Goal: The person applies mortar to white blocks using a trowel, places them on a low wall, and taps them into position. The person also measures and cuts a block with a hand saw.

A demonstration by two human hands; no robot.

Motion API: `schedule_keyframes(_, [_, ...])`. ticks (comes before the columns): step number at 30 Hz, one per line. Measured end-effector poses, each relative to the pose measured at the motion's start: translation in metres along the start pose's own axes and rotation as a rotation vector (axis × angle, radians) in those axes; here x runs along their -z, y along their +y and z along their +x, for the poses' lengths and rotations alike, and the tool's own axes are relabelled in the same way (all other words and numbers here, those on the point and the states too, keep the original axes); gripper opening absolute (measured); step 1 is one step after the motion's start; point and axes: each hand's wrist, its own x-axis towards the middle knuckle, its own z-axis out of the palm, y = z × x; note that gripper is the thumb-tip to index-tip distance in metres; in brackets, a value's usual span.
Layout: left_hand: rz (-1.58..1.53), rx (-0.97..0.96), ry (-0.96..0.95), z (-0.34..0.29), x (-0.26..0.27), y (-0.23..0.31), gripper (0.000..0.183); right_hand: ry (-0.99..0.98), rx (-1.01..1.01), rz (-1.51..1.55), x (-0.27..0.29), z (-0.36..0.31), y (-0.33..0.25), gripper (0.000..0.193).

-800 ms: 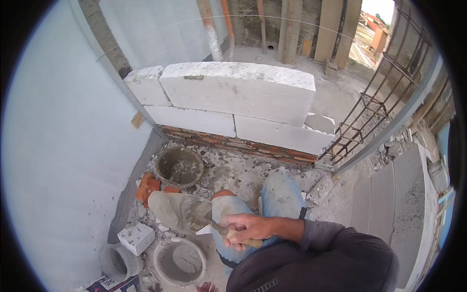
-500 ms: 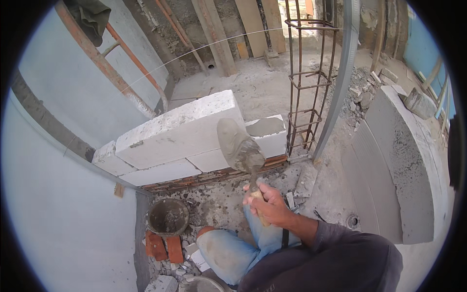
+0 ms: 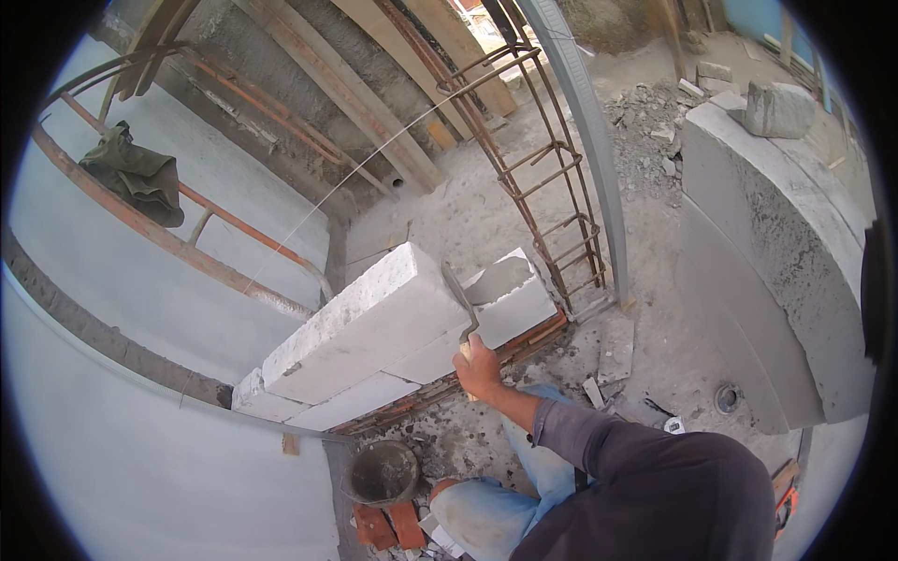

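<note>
My right hand (image 3: 481, 368) is closed around the wooden handle of a trowel (image 3: 460, 294). The blade stands on edge by the end face of the upper white block (image 3: 341, 313), and whether it touches is hard to tell. Beside it, grey mortar (image 3: 503, 280) lies spread on top of the lower white block (image 3: 513, 313). These pale blocks form a low wall over a course of red bricks (image 3: 535, 343). No part of my left hand shows.
A rebar cage (image 3: 564, 210) and a metal upright (image 3: 599, 168) rise past the wall's right end. A string line (image 3: 360, 166) crosses above. A mortar bucket (image 3: 382, 472) and broken red bricks (image 3: 405, 525) sit near my knee. Large blocks (image 3: 748, 243) stand right.
My right hand has turned the trowel from blade-face up to on edge, bringing it against or near the upper block's end. The whole view has tilted.
</note>
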Motion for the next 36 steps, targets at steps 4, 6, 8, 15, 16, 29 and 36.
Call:
schedule_keyframes(4, [0.038,0.009,-0.017,0.005,-0.002,0.003,0.056,0.001,0.095,0.087,-0.012,0.002,-0.023,0.027])
schedule_keyframes(6, [0.051,0.011,-0.023,0.007,-0.004,0.004,0.056,0.014,0.177,0.076,-0.012,-0.004,-0.031,0.029])
schedule_keyframes(8, [0.062,0.013,-0.029,0.008,-0.006,0.005,0.056,0.075,0.281,0.089,-0.002,-0.017,-0.031,0.031])
schedule_keyframes(15, [0.062,0.008,-0.03,0.002,-0.007,-0.001,0.055,-0.016,0.216,0.128,0.044,-0.07,-0.014,0.035])
schedule_keyframes(16, [0.059,0.014,-0.029,-0.001,-0.008,-0.005,0.055,0.011,0.167,0.141,0.037,-0.061,-0.015,0.034])
schedule_keyframes(29, [-0.137,0.13,0.083,-0.091,-0.017,-0.12,0.054,-0.472,-0.284,0.384,0.081,-0.093,-0.009,0.04])
schedule_keyframes(36, [-0.477,-0.003,0.468,-0.174,-0.048,-0.171,0.046,-0.829,-0.638,1.5,0.061,0.027,-0.019,0.052])
